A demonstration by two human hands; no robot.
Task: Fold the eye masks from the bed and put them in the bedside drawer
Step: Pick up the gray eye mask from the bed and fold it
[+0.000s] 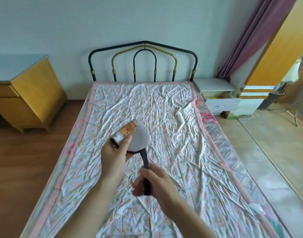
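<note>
1. Left hand (115, 152), centre of frame: its grip is pinching the near-left edge of the eye mask (136, 134), thumb on top, fingers underneath.
2. Right hand (155, 182), just below centre: its grip is clenching around the mask's dark strap (145, 158), which is running up from the fist to the mask's lower edge.
3. The eye mask is being held above the bed (164, 117), grey side facing up, doubled over so that a printed panel with a brown cartoon figure and some lettering is showing at its upper left.
4. The bed is filling the middle of the frame under a wrinkled floral sheet with a pink border; a black and gold metal headboard (143, 60) is standing at its far end.
5. Right of the headboard, a white bedside cabinet (214, 87) is sitting against the wall with its drawer (222, 104) pulled open.
6. Upper left: a yellow wooden cabinet (32, 93) is standing on the wood floor.
7. Upper right: a mauve curtain (250, 36) is hanging beside a yellow wall.
</note>
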